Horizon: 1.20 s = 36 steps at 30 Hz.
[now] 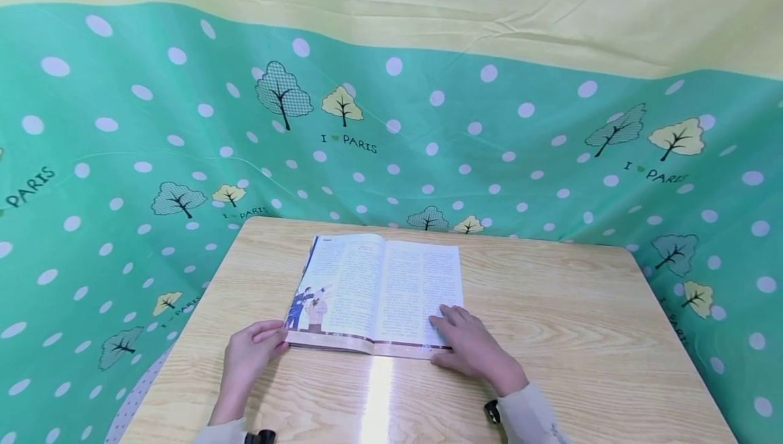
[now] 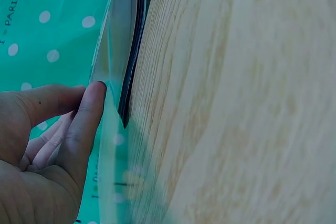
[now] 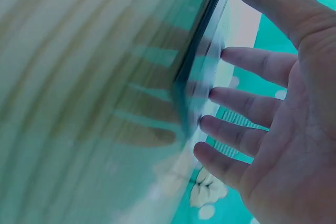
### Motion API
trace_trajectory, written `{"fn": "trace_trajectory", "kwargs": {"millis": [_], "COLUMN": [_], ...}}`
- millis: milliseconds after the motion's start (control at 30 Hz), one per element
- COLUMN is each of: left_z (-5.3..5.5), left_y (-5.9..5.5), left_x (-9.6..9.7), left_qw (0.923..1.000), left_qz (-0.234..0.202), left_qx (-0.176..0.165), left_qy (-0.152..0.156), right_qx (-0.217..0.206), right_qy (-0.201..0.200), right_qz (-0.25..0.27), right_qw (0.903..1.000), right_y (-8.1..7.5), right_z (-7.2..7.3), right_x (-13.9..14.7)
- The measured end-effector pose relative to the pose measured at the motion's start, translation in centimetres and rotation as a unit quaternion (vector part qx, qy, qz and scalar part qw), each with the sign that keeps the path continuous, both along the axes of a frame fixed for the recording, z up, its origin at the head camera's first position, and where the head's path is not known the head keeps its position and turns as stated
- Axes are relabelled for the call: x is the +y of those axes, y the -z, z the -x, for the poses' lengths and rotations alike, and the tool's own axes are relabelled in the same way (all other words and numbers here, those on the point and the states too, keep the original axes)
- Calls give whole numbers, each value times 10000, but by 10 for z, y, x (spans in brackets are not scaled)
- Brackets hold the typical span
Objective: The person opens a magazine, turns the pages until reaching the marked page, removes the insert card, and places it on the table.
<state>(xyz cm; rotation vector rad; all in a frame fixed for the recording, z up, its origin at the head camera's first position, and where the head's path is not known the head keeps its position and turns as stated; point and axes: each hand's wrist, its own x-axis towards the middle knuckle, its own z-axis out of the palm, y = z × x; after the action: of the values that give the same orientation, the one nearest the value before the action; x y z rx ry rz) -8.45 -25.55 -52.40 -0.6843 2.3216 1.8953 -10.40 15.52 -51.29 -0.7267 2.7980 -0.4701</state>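
Observation:
An open magazine (image 1: 400, 294) lies on the wooden table, with columns of text on both pages and a drawing of people at the lower left. At its lower left corner, my left hand (image 1: 253, 349) pinches the page edge between thumb and forefinger. The left wrist view shows this hand (image 2: 55, 145) close up, its fingertips meeting at the paper's edge (image 2: 113, 51). My right hand (image 1: 471, 342) rests on the lower right page, fingers spread and fairly straight. In the right wrist view, the fingertips of that hand (image 3: 283, 114) touch the page surface near the magazine's edge (image 3: 202, 40).
The light wooden table (image 1: 581, 321) reflects a bright streak of light in front of the magazine. Behind it and on both sides hangs a green and yellow cloth (image 1: 428, 124) printed with dots and trees. A dark band (image 1: 492, 411) shows at the right sleeve.

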Motion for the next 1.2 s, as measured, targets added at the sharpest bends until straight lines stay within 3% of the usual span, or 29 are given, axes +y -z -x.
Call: {"fn": "trace_trajectory", "kwargs": {"millis": [233,500,867,1067,1200], "left_z": [1,1,2,0,0], "left_y": [0,0,0,-2,-4], "left_x": [0,0,0,-3,-4], "left_qw": [10000,10000,10000,9997,9990], "left_qz": [14,-5,62,230,435], "left_qx": [-58,-52,-46,-40,-41], "left_qy": [-5,1,5,14,-38], "right_qx": [402,428,737,1283,1527], "right_qy": [-355,-476,-770,-1026,-920], "right_qz": [-474,-776,-746,-620,-465], "right_qw": [9974,9949,9915,9845,9829], "right_y": [-1,-1,-1,-3,-9], "right_z": [6,8,9,7,6], "right_x": [-32,-52,-52,-48,-38]}}
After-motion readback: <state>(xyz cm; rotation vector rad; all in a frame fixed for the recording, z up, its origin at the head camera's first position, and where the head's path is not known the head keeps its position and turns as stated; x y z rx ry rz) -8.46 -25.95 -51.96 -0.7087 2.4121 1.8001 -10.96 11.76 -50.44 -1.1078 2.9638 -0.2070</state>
